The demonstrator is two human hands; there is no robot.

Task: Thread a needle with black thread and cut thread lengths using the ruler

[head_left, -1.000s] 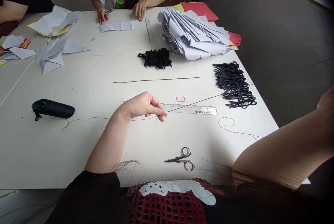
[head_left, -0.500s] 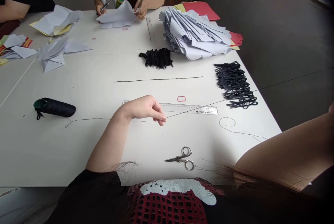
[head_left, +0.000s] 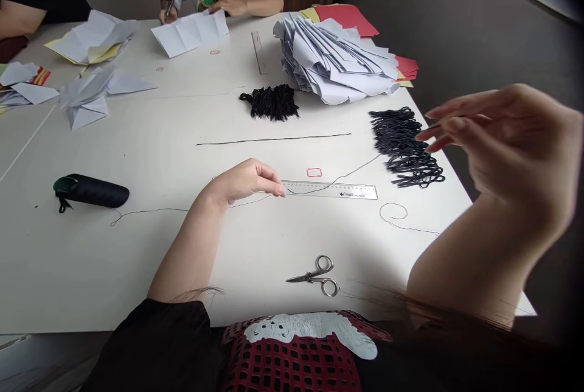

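Left hand (head_left: 244, 182): fingertips (head_left: 278, 188) pinched together on thin cord (head_left: 358, 168), at the ruler's left end.
Right hand (head_left: 513, 148): raised, blurred, past the table's right edge; fingers (head_left: 449, 124) loosely spread; cannot tell if holding anything.
Cord: runs from left fingertips over ruler (head_left: 351, 192) to black bundle (head_left: 404, 148); second length (head_left: 150, 210) trails left on table (head_left: 137, 264).
Edges: scissors (head_left: 314, 278) near front edge; bundle near right edge.
In the way: ruler under cord; bundle just beside right fingers.
Around: paper stack (head_left: 337, 60), small bundle (head_left: 269, 103), black tube (head_left: 91, 191).
Co-worker: hand (head_left: 228, 5) on paper sheet (head_left: 189, 31) across table.
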